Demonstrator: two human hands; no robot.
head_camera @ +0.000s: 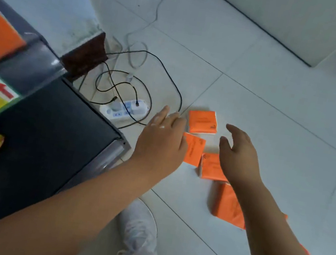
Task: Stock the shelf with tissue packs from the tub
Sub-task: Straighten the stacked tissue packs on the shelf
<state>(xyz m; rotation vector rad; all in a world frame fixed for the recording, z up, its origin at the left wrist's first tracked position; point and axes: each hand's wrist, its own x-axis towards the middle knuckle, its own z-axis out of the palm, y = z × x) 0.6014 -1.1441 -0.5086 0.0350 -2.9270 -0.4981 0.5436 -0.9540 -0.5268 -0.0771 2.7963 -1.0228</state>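
A white plastic power strip (126, 108) lies on the pale tiled floor (257, 98), with thin black cables (171, 76) looping around it. A dark brown wooden block (85, 54) stands just behind. A white laced sneaker (140, 230) rests on the tiles nearer the camera.

The farthest tissue pack (202, 122) lies just to the right of the fingers of the left hand (161, 142) and to the left of the fingers of the right hand (239, 155). The second tissue pack (193, 152) lies between the 2 hands, nearer to the person than the left fingertips. The third tissue pack (211, 166) is just beside it, partly under the right thumb. The nearest tissue pack (226, 203) lies partly under the right forearm. All 4 lie on the floor (280, 97) in a loose row. A power strip (126, 108) lies on the floor to the left of the left fingers, with cables (171, 76) beyond it. A cabinet (50, 129) stands further left. A shoe (139, 228) is on the floor, just past the left forearm on its right side.
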